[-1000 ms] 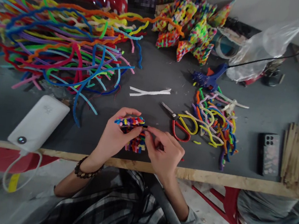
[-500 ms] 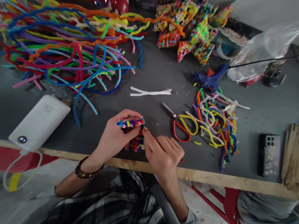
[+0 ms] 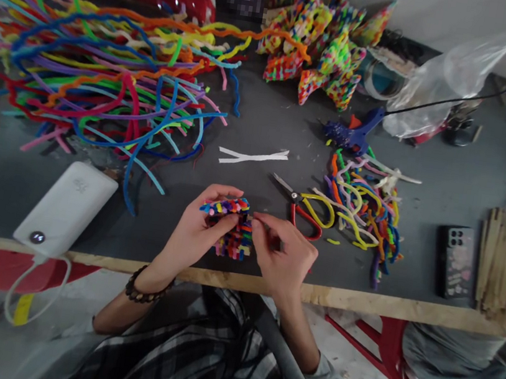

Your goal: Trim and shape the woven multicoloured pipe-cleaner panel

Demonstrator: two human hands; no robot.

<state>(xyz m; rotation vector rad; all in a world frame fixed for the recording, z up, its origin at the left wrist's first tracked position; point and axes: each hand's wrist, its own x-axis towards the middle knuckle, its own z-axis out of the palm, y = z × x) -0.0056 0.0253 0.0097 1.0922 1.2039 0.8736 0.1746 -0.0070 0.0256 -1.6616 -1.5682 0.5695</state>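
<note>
Woven piece point(image 3: 226, 207): held between the hands near the front edge of the table point(image 3: 268, 113); whether its underside is supported cannot be told.
Left hand point(image 3: 194, 226): wrapped around the left side of the piece, the thumb laid across it.
Right hand point(image 3: 284, 250): curled, its thumb and forefinger drawn close together at the piece's right edge; whether a strand is pinched cannot be told.
Edge work: judged to be done best with the piece braced by the left thumb and the right fingertips kept close to the edge; a light, even pull is called for, lest the rows be skewed.
Weave: formed of short, multicoloured segments, dense and knobbly, with blunt ends shown below.
Scissors point(image 3: 295, 196): laid just beside the right hand, pointed blades parted, looped handles coated yellow and red.
White strips point(image 3: 252, 157): flat, narrow, crossed.
Short strands point(image 3: 356, 194): soft-looking, bent, heaped beyond the scissors.
Glue gun point(image 3: 352, 134): blue, hard-shelled, speckled at its nozzle.
Long strands point(image 3: 122, 77): fuzzy, wavy, tangled at left.
Spiky ornaments point(image 3: 342, 58): woven, pointed, clustered at the rear.
</note>
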